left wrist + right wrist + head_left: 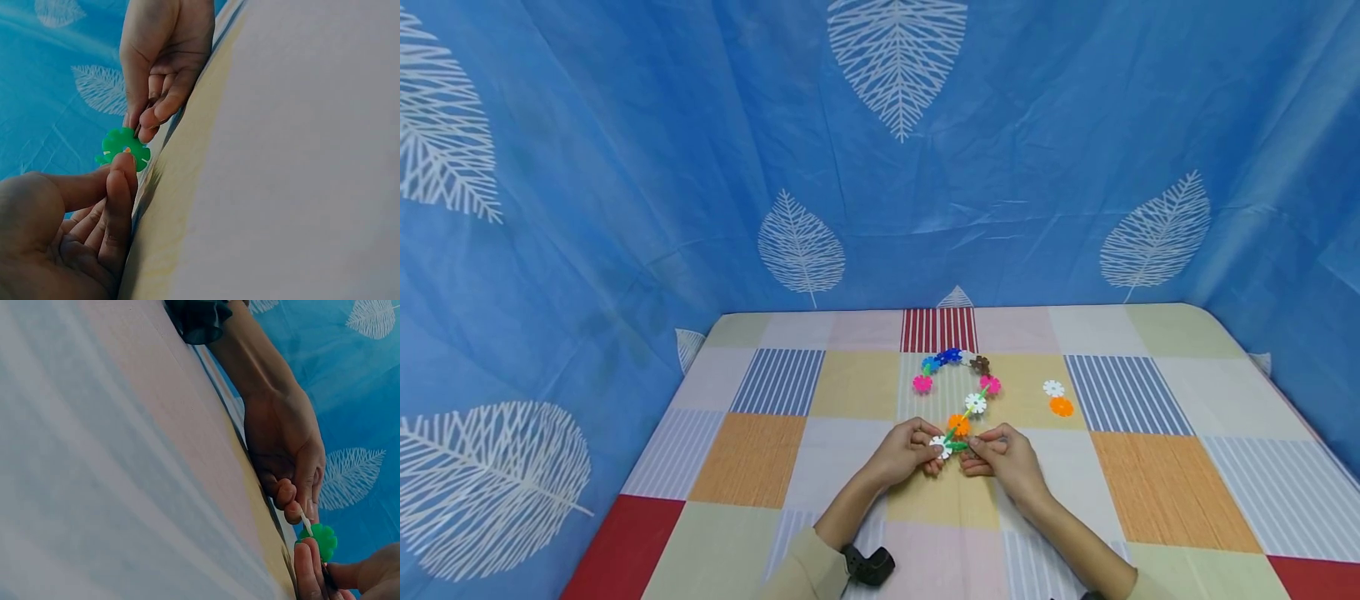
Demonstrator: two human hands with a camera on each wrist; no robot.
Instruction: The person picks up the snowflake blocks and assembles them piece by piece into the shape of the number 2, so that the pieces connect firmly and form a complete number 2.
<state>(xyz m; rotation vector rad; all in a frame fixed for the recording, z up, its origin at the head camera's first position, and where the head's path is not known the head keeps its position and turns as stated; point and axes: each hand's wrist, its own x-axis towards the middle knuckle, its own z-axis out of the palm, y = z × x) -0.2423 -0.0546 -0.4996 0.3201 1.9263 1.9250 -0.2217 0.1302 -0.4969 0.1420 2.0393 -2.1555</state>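
A chain of interlocking plastic flower discs curves over the cloth in pink, blue, white, brown and orange, with green ones set edge-on between them. At its near end, my left hand pinches a white flower disc between thumb and fingers. Joined to that white disc is a green flower disc, lying between the two hands. From the right, my right hand pinches a thin dark piece, seen edge-on against the green disc; its full shape is hidden by the fingers.
To the right of the chain lie a loose white flower disc and a loose orange one. A patchwork cloth covers the table. Blue curtain with white leaf prints hangs behind and at both sides.
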